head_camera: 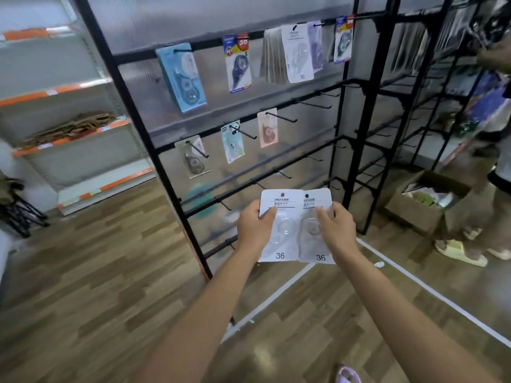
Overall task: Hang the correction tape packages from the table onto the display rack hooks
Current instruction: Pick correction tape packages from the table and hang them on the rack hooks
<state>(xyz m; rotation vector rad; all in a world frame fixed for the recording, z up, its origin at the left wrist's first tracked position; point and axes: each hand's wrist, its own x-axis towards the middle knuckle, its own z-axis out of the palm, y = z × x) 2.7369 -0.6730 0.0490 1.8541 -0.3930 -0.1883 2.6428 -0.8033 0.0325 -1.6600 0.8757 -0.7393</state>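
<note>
Two white correction tape packages, side by side, upright, each marked 36: left package [279, 230] pinched by left hand [255, 226] at its left edge; right package [315, 233] pinched by right hand [336, 230]. Held low before black display rack [343, 106], below its hooks [282, 117].

Two white correction tape packages, each marked 36, upright, side by side, edges overlapping: left package [279, 230] pinched at left edge by left hand [255, 225]; right package [313, 233] by right hand [337, 228]. Hang holes above grip.
</note>
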